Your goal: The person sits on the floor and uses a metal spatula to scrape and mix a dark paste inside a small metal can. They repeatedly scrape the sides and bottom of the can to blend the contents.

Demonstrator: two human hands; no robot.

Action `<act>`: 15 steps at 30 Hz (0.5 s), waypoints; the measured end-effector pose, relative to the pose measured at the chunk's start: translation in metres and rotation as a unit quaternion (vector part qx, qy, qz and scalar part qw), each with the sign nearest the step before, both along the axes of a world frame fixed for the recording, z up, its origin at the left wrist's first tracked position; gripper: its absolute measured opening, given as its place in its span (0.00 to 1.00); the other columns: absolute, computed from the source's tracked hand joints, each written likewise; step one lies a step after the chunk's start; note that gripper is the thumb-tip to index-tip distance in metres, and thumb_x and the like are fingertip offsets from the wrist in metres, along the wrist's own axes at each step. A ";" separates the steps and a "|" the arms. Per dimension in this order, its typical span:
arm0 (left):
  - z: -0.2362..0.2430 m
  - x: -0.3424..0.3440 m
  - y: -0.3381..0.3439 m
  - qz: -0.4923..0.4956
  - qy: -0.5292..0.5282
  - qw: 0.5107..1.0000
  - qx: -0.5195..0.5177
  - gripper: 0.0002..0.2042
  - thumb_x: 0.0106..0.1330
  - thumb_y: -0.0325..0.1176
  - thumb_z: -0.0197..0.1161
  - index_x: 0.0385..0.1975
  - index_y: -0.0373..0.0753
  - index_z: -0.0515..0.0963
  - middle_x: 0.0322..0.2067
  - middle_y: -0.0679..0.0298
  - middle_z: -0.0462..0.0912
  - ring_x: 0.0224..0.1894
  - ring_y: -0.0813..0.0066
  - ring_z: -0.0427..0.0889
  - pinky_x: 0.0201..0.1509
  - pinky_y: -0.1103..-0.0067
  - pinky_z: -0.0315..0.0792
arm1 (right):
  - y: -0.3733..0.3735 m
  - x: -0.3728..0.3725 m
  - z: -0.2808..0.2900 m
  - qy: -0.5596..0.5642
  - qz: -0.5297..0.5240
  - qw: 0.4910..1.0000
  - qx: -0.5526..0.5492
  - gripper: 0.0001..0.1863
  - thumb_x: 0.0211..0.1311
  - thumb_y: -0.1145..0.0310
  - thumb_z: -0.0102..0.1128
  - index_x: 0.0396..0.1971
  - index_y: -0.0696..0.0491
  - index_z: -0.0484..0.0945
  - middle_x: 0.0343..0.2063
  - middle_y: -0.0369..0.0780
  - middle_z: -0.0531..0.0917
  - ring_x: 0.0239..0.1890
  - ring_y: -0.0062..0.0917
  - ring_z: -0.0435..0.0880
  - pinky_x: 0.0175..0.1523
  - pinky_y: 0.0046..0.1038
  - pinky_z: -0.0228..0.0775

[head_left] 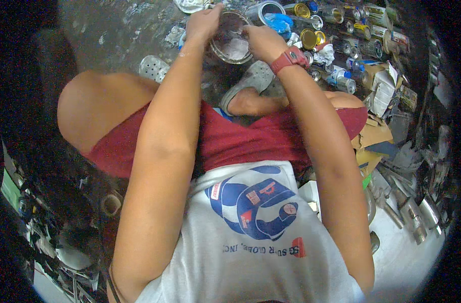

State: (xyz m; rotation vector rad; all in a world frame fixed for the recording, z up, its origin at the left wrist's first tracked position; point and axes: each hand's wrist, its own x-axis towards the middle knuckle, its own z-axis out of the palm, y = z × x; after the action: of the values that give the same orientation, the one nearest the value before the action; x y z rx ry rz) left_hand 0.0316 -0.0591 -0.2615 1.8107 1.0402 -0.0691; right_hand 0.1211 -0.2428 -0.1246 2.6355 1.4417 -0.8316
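Note:
Near the top centre of the head view, a round container [229, 46] with a pale rim and whitish residue inside is held between both hands. My left hand [202, 24] has its fingers closed on the container's upper left rim. My right hand [265, 43], with a red watch on the wrist, grips the container's right side, its fingertips partly hidden. Just beyond lie an open metal can [267, 11] and a crumpled blue plastic piece [278, 24]. My feet, in pale clogs [152, 68], are just below the container.
Several cans [362, 30], bottles [342, 76] and crumpled paper crowd the upper right. Torn cardboard [371, 135] and metal pieces [412, 219] lie to my right. Dark floor [114, 28] with scattered debris surrounds me, with a small round object [111, 204] at my left.

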 end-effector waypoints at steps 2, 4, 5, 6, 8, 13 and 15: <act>0.023 -0.002 0.000 0.047 0.007 0.996 -0.078 0.39 0.72 0.71 0.59 0.58 0.37 0.89 0.61 0.41 0.88 0.66 0.39 0.85 0.73 0.59 0.73 | 0.005 0.012 -0.002 -0.025 0.009 0.999 -0.045 0.19 0.68 0.76 0.59 0.57 0.55 0.85 0.44 0.58 0.91 0.49 0.56 0.91 0.55 0.55 0.83; 0.042 -0.005 -0.006 0.059 -0.014 0.996 -0.066 0.39 0.72 0.71 0.59 0.58 0.36 0.89 0.60 0.40 0.88 0.66 0.38 0.84 0.73 0.59 0.73 | 0.005 0.016 -0.001 -0.035 0.021 0.996 -0.073 0.18 0.67 0.76 0.59 0.56 0.55 0.83 0.43 0.59 0.90 0.49 0.57 0.91 0.54 0.56 0.83; 0.047 -0.007 -0.008 0.066 -0.025 0.996 -0.059 0.39 0.72 0.71 0.59 0.58 0.35 0.89 0.60 0.39 0.88 0.66 0.38 0.84 0.73 0.59 0.73 | 0.003 0.019 0.000 -0.035 0.028 0.996 -0.076 0.18 0.67 0.77 0.58 0.56 0.55 0.82 0.43 0.59 0.90 0.49 0.57 0.91 0.54 0.56 0.83; 0.051 -0.008 -0.008 0.071 -0.023 0.995 -0.062 0.39 0.72 0.70 0.59 0.57 0.35 0.89 0.59 0.39 0.88 0.66 0.38 0.85 0.73 0.59 0.73 | 0.001 0.022 0.002 -0.035 0.035 0.996 -0.079 0.17 0.68 0.77 0.58 0.56 0.56 0.81 0.43 0.59 0.90 0.49 0.58 0.91 0.54 0.57 0.83; 0.051 -0.011 -0.006 0.085 -0.020 0.994 -0.068 0.40 0.72 0.70 0.59 0.56 0.33 0.89 0.59 0.38 0.88 0.65 0.37 0.85 0.73 0.59 0.73 | 0.001 0.023 0.010 -0.028 0.028 0.997 -0.069 0.17 0.68 0.78 0.57 0.56 0.56 0.80 0.43 0.59 0.90 0.48 0.58 0.91 0.53 0.56 0.83; 0.057 -0.005 -0.008 0.052 -0.021 0.995 -0.085 0.39 0.73 0.70 0.58 0.55 0.34 0.90 0.59 0.38 0.88 0.65 0.36 0.84 0.73 0.58 0.73 | -0.012 0.023 0.026 -0.021 0.038 0.998 -0.052 0.16 0.70 0.78 0.57 0.55 0.56 0.79 0.40 0.59 0.90 0.47 0.59 0.90 0.51 0.57 0.82; 0.041 -0.005 -0.005 0.028 -0.038 0.998 -0.049 0.39 0.73 0.71 0.57 0.55 0.35 0.90 0.59 0.38 0.87 0.65 0.36 0.84 0.73 0.57 0.73 | -0.009 0.012 0.051 -0.023 0.054 0.996 -0.061 0.15 0.70 0.77 0.57 0.55 0.56 0.79 0.39 0.59 0.90 0.46 0.59 0.90 0.50 0.57 0.81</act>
State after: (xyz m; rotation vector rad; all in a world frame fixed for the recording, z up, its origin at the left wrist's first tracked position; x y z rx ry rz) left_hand 0.0270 -0.0637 -0.2200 1.6825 1.0168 -0.0169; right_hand 0.1335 -0.2521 -0.0740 2.4479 1.4589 -0.8155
